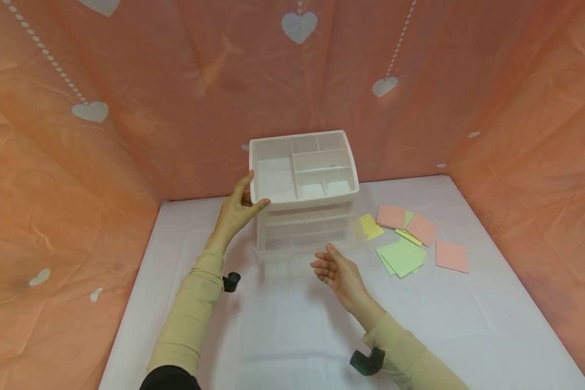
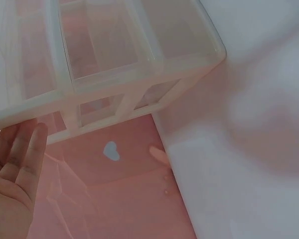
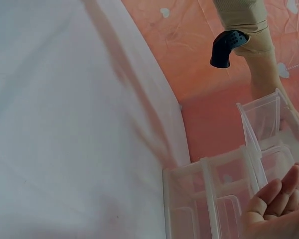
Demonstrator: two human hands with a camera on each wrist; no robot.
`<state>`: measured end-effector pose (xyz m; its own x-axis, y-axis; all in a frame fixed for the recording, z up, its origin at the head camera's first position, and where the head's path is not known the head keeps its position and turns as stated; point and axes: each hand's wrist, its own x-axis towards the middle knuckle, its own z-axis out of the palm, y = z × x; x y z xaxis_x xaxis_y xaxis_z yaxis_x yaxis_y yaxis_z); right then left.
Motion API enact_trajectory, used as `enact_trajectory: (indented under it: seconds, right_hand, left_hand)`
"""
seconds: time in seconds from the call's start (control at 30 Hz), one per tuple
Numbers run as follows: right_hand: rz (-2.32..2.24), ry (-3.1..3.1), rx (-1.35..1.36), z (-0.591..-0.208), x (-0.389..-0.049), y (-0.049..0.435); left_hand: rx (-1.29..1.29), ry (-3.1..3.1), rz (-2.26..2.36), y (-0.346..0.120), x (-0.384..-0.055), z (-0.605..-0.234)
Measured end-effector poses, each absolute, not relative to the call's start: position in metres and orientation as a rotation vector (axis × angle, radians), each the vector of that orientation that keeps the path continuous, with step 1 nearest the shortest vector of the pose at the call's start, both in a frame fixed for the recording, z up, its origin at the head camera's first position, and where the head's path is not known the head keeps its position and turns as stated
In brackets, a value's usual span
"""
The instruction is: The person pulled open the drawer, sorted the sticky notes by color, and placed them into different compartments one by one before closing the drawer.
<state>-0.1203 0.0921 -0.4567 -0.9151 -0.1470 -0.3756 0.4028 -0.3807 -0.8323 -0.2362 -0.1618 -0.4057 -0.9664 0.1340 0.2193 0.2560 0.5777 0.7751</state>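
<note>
A drawer organizer [image 1: 302,203] of whitish plastic stands at the back of the table, with a divided tray on top and see-through drawers [image 1: 307,233] below. My left hand [image 1: 236,211] holds its front left corner, thumb on the front rim and fingers along the side. Those fingers press the frame [image 2: 20,112] in the left wrist view. In the right wrist view, one clear drawer [image 3: 263,119] sticks out from the frame. My right hand [image 1: 343,279] hovers before the drawers, fingers loosely bent around nothing. Whether its fingertips touch a drawer, I cannot tell.
Right of the organizer lie square paper notes: pink [image 1: 452,256], green [image 1: 402,257] and yellow [image 1: 372,227], some overlapping. An orange curtain [image 1: 214,97] with pale hearts encloses the white table [image 1: 283,325] at the back and sides.
</note>
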Motion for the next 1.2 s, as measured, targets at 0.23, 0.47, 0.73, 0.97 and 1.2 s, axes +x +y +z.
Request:
enact_trajectory:
  seconds: [0.23,0.47,0.73,0.97,1.2]
  right_hand:
    - [-2.352,1.522,0.346,-0.455,-0.117,0.094]
    - [-2.323,1.69,0.196,-0.448,-0.114,0.099]
    - [-2.186,2.164,-0.262,-0.436,-0.111,0.115]
    - [-2.229,2.371,-0.532,-0.424,-0.118,0.133]
    - [-2.284,2.495,-0.554,-0.419,-0.123,0.163]
  left_hand:
    - [-0.354,-2.65,-1.324,-0.162,-0.236,-0.406]
    - [-0.339,-2.649,-1.327,-0.163,-0.236,-0.407]
    - [-0.359,-2.644,-1.323,-0.162,-0.237,-0.408]
    - [-0.363,-2.64,-1.31,-0.162,-0.237,-0.408]
    - [-0.359,-2.636,-1.345,-0.162,-0.237,-0.412]
